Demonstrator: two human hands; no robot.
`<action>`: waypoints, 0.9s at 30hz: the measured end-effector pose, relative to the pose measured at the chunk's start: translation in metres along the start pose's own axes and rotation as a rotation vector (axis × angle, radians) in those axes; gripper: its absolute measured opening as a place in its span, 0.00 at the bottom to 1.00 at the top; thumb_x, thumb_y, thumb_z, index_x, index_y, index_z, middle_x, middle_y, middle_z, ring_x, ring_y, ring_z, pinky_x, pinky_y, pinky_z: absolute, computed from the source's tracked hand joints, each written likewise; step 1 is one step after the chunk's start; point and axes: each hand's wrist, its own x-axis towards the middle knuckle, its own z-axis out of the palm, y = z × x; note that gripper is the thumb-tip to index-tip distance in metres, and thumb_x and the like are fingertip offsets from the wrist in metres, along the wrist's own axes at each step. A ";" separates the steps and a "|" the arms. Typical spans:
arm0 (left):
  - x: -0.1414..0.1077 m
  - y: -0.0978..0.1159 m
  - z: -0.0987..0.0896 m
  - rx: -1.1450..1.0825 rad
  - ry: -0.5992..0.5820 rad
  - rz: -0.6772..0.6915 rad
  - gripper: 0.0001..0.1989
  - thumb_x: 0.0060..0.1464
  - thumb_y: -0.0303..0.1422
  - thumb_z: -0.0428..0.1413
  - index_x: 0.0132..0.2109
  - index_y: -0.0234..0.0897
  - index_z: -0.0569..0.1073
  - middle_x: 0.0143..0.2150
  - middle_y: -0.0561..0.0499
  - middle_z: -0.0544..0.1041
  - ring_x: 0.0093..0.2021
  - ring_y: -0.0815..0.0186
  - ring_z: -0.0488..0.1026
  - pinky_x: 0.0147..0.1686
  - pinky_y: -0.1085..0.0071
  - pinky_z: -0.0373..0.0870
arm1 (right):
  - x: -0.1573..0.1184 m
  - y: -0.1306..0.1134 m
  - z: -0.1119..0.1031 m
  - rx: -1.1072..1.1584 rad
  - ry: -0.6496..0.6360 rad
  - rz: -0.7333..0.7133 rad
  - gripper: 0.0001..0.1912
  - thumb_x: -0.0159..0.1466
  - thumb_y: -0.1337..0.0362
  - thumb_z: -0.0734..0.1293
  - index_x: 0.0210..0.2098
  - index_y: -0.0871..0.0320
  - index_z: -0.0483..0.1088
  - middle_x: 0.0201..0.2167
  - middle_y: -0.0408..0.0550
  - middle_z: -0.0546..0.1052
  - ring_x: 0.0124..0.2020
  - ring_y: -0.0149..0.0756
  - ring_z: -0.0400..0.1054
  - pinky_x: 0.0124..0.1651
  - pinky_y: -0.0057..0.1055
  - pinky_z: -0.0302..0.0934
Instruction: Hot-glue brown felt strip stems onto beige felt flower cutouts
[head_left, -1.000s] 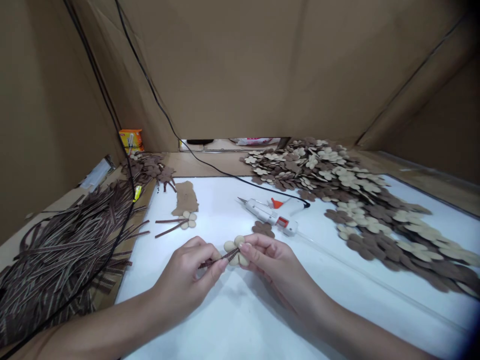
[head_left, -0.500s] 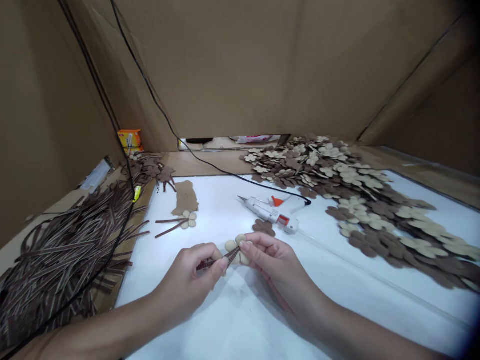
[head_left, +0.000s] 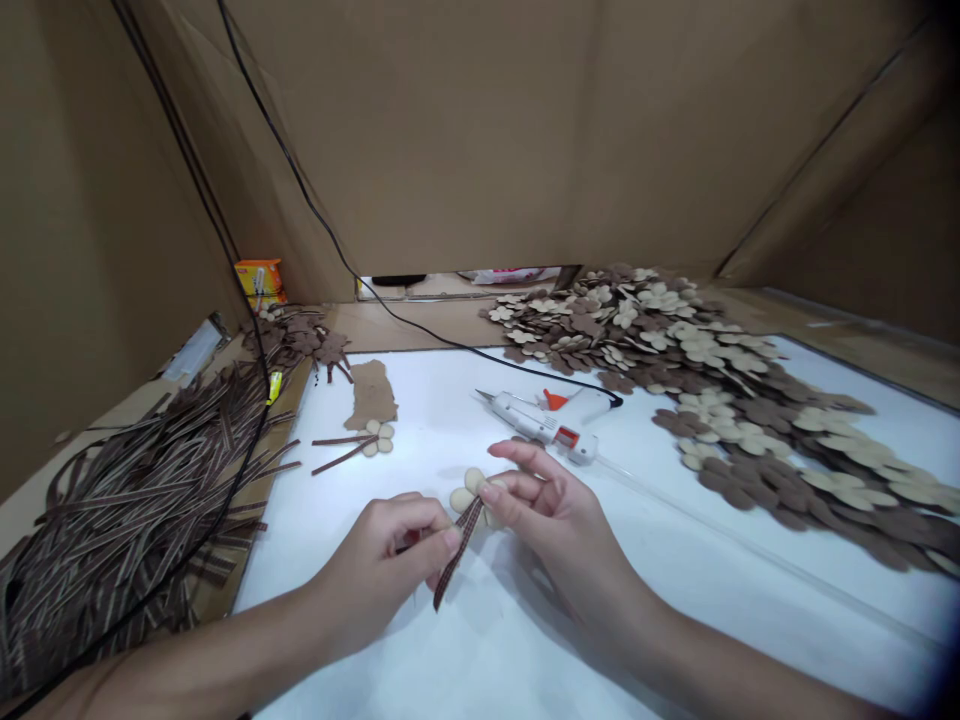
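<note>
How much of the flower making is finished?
Done, it seems: a beige felt flower with brown ribbon strips on the white table. In hand: the left hand and right hand hold another felt flower and striped ribbon. Still left: a big heap of felt flowers and many loose ribbons.

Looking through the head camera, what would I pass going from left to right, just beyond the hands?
Striped brown ribbon strips → cream cut-out flower → white hot glue gun → heap of brown and cream cut-out flowers

My left hand (head_left: 382, 560) sits low, fingers curled with the thumb tucked against them, while my right hand (head_left: 544, 515) pinches just beside it, index finger raised.
</note>
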 end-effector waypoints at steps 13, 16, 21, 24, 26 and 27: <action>0.003 -0.001 -0.008 0.117 -0.065 -0.017 0.18 0.59 0.40 0.45 0.25 0.35 0.64 0.21 0.56 0.62 0.23 0.72 0.58 0.25 0.74 0.53 | 0.005 0.001 -0.008 -0.215 -0.162 -0.086 0.20 0.55 0.60 0.70 0.43 0.53 0.59 0.26 0.39 0.73 0.27 0.29 0.66 0.31 0.26 0.58; 0.004 -0.004 -0.007 0.080 -0.041 -0.010 0.18 0.58 0.41 0.48 0.24 0.35 0.63 0.20 0.57 0.61 0.24 0.72 0.57 0.25 0.75 0.53 | 0.003 0.000 -0.009 -0.289 -0.203 -0.066 0.20 0.57 0.59 0.69 0.45 0.53 0.59 0.26 0.40 0.72 0.27 0.28 0.65 0.30 0.25 0.56; 0.007 -0.010 -0.005 -0.017 -0.035 -0.028 0.20 0.58 0.43 0.47 0.25 0.33 0.67 0.20 0.55 0.63 0.23 0.71 0.59 0.25 0.74 0.54 | 0.001 -0.005 -0.008 -0.300 -0.223 -0.037 0.17 0.61 0.54 0.63 0.47 0.53 0.61 0.25 0.39 0.69 0.27 0.28 0.63 0.29 0.25 0.55; 0.007 -0.010 -0.004 -0.014 0.005 -0.029 0.20 0.57 0.43 0.47 0.24 0.33 0.67 0.20 0.55 0.63 0.23 0.71 0.59 0.25 0.74 0.54 | 0.001 -0.008 -0.006 -0.281 -0.202 0.001 0.17 0.60 0.53 0.64 0.46 0.54 0.63 0.28 0.41 0.70 0.31 0.30 0.66 0.33 0.27 0.57; 0.006 -0.009 -0.004 0.011 -0.006 -0.023 0.21 0.58 0.43 0.46 0.23 0.34 0.66 0.20 0.55 0.63 0.23 0.71 0.59 0.25 0.74 0.54 | 0.002 -0.008 -0.006 -0.287 -0.203 0.018 0.19 0.57 0.54 0.68 0.44 0.55 0.64 0.30 0.42 0.70 0.32 0.31 0.66 0.35 0.28 0.58; 0.006 -0.009 -0.004 0.028 -0.014 -0.013 0.22 0.58 0.43 0.46 0.22 0.34 0.65 0.20 0.55 0.62 0.23 0.71 0.59 0.25 0.74 0.54 | 0.003 -0.008 -0.006 -0.292 -0.205 0.018 0.19 0.56 0.55 0.69 0.44 0.55 0.64 0.29 0.41 0.70 0.31 0.31 0.66 0.35 0.28 0.58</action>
